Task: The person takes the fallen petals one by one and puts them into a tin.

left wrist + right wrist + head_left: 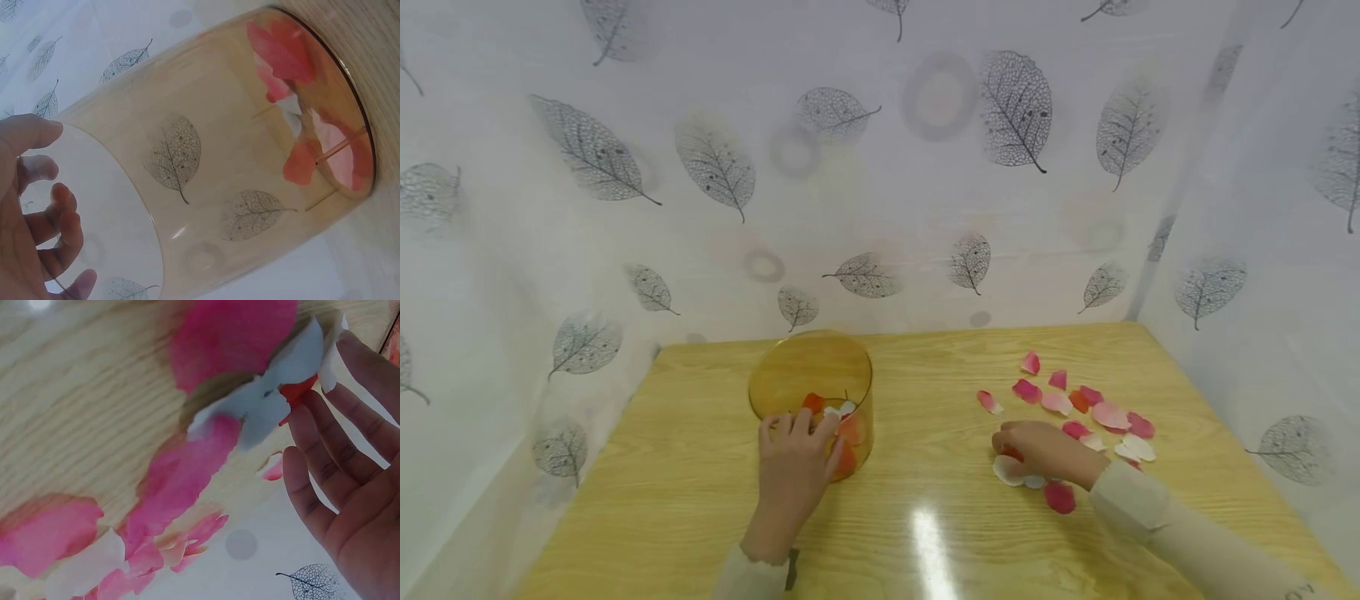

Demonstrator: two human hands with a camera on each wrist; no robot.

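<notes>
At 12 o'clock, the white sheet (910, 208) carries dark grey, net-veined leaves (1017, 108). The round transparent container (808, 362) at 7 o'clock is amber; the thin petals (1109, 415) at 4 o'clock are pink, crimson, white and orange-red.

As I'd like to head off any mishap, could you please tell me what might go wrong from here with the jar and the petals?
The left hand holds the jar at its rim, so a careless pull might tip it and spill the petals inside.
Loose petals overlap beside the right hand, so it could pick up several at once or brush some aside.
</notes>
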